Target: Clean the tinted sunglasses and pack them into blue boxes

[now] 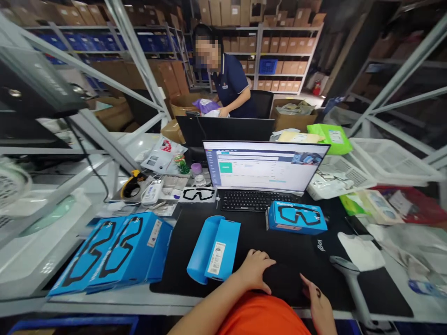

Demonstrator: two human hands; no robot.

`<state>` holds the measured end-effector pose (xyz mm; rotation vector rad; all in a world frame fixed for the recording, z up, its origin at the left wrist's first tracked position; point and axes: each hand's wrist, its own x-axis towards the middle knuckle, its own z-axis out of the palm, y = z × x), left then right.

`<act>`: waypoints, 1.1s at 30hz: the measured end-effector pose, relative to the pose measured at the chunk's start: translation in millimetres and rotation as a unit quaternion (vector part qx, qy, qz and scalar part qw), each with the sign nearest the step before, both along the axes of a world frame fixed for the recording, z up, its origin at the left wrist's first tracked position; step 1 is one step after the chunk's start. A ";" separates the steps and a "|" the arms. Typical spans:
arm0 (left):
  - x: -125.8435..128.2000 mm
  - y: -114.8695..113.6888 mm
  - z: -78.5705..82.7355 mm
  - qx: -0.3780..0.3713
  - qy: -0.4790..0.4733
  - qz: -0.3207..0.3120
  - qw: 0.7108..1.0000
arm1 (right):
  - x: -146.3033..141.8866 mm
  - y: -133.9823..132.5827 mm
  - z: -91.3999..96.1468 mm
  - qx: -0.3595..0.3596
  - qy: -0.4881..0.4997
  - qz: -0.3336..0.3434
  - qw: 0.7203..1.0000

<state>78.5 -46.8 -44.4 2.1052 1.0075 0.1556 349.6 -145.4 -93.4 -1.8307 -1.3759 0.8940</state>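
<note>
Leftmost on the near side, we see two blue boxes side by side, each printed with black eyewear. Next to them, on the black mat, lies a blue carton with a curved flap on its left side and a white label on it; it is the box nearest our left hand. Far behind the screens, a co-worker in a navy shirt bends over a purple bag. Our left hand is at the near edge of the mat, thumb and fingers apart. Beyond it stand the keyboard and the lit monitor. Between our two hands everything is dark against the mat, so we cannot tell whether either is clamped on something. Farther off, just right of the keyboard's middle, another blue box shows the same eyewear. Our right hand faces the left one, well apart from it, its grip unclear to us. To its right rests a grey scanner, near a white sheet.
</note>
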 end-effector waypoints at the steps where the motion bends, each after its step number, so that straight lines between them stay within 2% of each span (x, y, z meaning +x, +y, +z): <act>1: 0.1 5.7 8.3 -0.014 -0.009 -0.016 1.000 | -8.5 7.3 19.2 0.023 0.019 -0.001 1.000; 4: -1.2 17.5 39.3 -0.087 -0.100 -0.064 0.989 | -23.7 27.1 77.7 0.084 0.010 0.066 0.994; 6: -2.7 17.2 60.7 -0.125 -0.178 -0.075 0.973 | -24.4 36.4 108.9 0.128 -0.012 0.101 0.987; 8: -4.1 10.9 79.5 -0.117 -0.197 -0.061 0.972 | -21.7 45.1 130.5 0.144 -0.032 0.123 0.981; 11: -4.6 -1.5 100.2 -0.055 -0.134 -0.057 0.988 | -22.1 61.7 147.8 0.127 -0.012 0.099 0.987; 15: -1.1 -12.1 112.1 -0.004 -0.092 -0.067 0.993 | -32.0 83.3 152.0 0.021 0.134 0.124 0.983; 17: 1.5 -17.7 110.9 0.016 -0.081 -0.044 0.996 | -32.1 85.4 148.4 -0.015 0.183 0.107 0.977; 20: 6.3 -29.4 102.6 0.067 -0.041 0.010 0.997 | -23.9 74.5 138.2 -0.026 0.228 0.070 0.971; 25: 13.4 -44.5 89.5 0.135 -0.023 0.059 0.989 | -27.1 45.0 118.2 -0.051 0.243 0.138 0.959; 28: 5.6 -50.2 86.6 0.077 -0.102 0.071 0.989 | -37.1 37.0 111.5 -0.082 0.215 0.125 0.965; 29: -1.2 -53.5 85.2 0.039 -0.148 0.111 0.982 | -37.5 36.1 109.8 -0.086 0.200 0.118 0.969; 30: -10.1 -57.9 83.3 0.002 -0.191 0.183 0.964 | -35.9 35.7 108.1 -0.084 0.185 0.109 0.973; 31: -21.1 -63.3 80.6 -0.031 -0.226 0.274 0.934 | -32.2 35.6 106.2 -0.078 0.172 0.098 0.977; 32: -33.7 -69.5 77.2 -0.053 -0.243 0.416 0.875 | -27.0 35.5 103.9 -0.074 0.168 0.087 0.979; 33: -47.4 -75.9 73.1 -0.053 -0.226 0.521 0.821 | -20.8 35.4 101.3 -0.075 0.172 0.075 0.979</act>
